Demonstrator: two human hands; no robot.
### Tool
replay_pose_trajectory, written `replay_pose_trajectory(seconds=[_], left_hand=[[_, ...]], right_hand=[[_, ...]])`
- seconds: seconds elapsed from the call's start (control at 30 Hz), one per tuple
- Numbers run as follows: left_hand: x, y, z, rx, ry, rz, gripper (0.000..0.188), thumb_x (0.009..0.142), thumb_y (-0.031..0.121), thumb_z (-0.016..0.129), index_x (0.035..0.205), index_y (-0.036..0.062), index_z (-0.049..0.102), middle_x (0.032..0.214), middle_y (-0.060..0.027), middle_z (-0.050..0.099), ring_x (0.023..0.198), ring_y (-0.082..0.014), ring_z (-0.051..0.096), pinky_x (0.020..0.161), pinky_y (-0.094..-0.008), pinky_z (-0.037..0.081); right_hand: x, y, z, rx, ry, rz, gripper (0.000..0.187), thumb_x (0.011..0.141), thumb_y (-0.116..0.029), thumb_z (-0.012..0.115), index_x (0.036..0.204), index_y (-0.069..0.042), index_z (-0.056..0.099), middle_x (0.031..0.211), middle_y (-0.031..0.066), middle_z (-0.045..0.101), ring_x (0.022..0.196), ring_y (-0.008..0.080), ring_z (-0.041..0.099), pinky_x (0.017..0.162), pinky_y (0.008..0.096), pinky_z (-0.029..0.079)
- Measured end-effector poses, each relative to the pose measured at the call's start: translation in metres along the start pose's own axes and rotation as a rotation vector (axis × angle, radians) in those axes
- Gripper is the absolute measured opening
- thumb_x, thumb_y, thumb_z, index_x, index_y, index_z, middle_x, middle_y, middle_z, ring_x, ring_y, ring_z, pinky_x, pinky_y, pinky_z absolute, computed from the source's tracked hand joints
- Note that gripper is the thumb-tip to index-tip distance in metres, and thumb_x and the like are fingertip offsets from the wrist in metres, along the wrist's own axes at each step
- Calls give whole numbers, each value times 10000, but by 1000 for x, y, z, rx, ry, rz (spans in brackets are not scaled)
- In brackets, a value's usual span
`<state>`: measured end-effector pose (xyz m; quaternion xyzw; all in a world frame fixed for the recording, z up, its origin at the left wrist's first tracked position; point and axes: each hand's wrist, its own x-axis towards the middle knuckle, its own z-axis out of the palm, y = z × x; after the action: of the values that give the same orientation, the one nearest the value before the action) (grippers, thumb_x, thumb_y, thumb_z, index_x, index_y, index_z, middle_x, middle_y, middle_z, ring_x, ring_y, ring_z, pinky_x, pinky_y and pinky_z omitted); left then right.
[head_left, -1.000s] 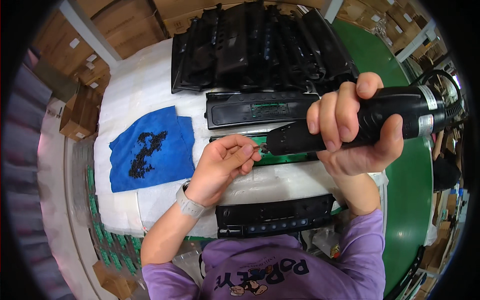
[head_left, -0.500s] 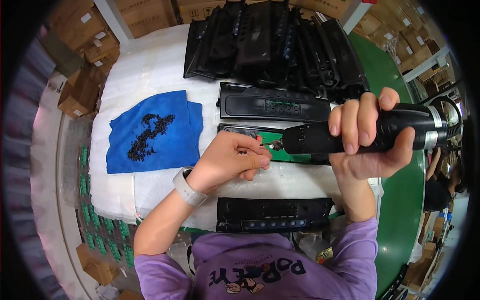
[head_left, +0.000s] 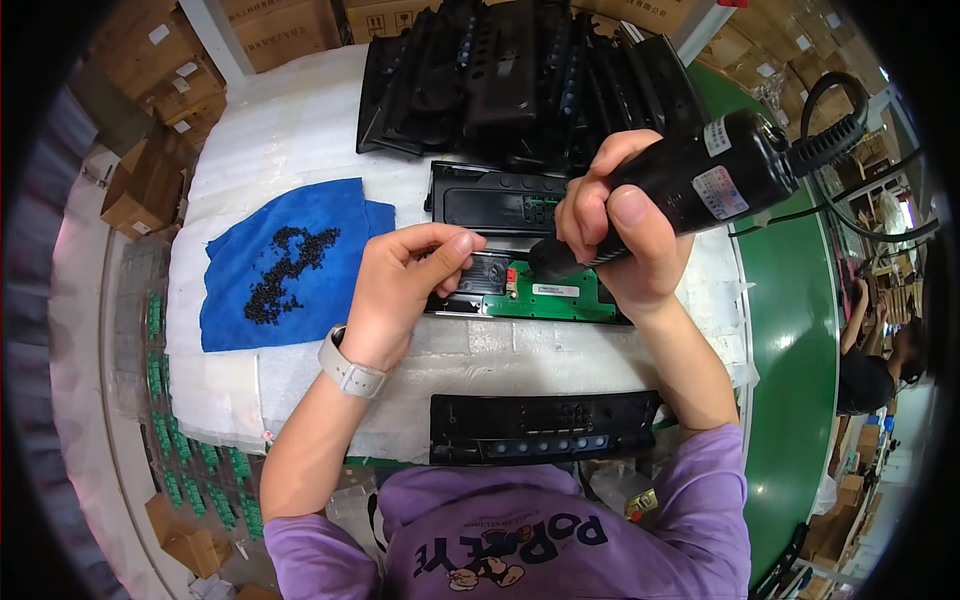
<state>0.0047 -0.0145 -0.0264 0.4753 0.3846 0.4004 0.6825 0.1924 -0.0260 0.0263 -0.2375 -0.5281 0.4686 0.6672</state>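
My right hand (head_left: pixel 632 225) is wrapped round a black electric screwdriver (head_left: pixel 690 185). The tool slants, its nose down at the upper edge of a green circuit board (head_left: pixel 590 302) and its cable end up to the right. That board lies in a long black panel (head_left: pixel 462 303) and carries a red connector and a white label. Over the panel's left end, my left hand (head_left: pixel 405 285) is closed, thumb against forefinger; whatever it holds is hidden. A blue cloth (head_left: pixel 335 215) lies left of it, bearing a pile of small black screws (head_left: pixel 290 270).
Another black panel (head_left: pixel 480 200) lies just beyond the board. Nearest me is a panel with a row of bluish buttons (head_left: pixel 545 430). More black panels (head_left: pixel 500 80) are stacked at the back. The screwdriver's cable (head_left: pixel 845 125) loops off right; another person (head_left: pixel 870 380) is at far right.
The screwdriver has swung from nearly level to a steep slant, its nose moving left and up along the board. My left hand has drawn back left, uncovering the red connector.
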Motion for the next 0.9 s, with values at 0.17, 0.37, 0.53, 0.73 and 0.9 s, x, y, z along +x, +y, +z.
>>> replay_pose_trajectory(seconds=[0.17, 0.37, 0.53, 0.73, 0.9], left_hand=[[2, -7, -1, -69, -1, -23, 152, 837, 88, 597, 947, -12, 627, 778, -22, 593, 646, -63, 504, 617, -185, 417], [3, -8, 0, -100, -3, -39, 150, 819, 41, 592, 960, -5, 613, 810, -41, 616, 681, -78, 554, 666, -194, 454], [3, -8, 2, -86, -18, -53, 149, 826, 48, 587, 963, -7, 610, 804, -47, 617, 678, -81, 561, 664, -198, 457], [0, -7, 1, -90, -20, -16, 170, 857, 74, 566, 989, -23, 607, 801, -68, 626, 678, -85, 571, 650, -203, 462], [-7, 5, 8, -50, -90, -19, 169, 846, 57, 579, 976, -46, 611, 822, -107, 639, 693, -123, 612, 636, -228, 499]], right_hand=[[6, 1, 6, -237, -105, 67, 229, 784, -183, 551, 862, -19, 412, 521, 45, 421, 389, 124, 392, 398, 253, 352], [12, 6, 12, -203, -147, 135, 254, 761, -158, 619, 810, -8, 420, 541, 41, 428, 402, 113, 423, 376, 239, 347], [6, 3, 12, -232, -149, 129, 259, 767, -163, 617, 815, -5, 418, 549, 43, 441, 403, 110, 427, 379, 231, 351], [9, -3, -2, -90, -227, 73, 361, 785, -280, 631, 954, -19, 446, 544, 8, 435, 405, 101, 407, 403, 256, 360], [16, -27, -10, 360, -169, -165, 407, 888, -400, 413, 1048, -28, 456, 568, 26, 445, 423, 128, 421, 498, 318, 406]])
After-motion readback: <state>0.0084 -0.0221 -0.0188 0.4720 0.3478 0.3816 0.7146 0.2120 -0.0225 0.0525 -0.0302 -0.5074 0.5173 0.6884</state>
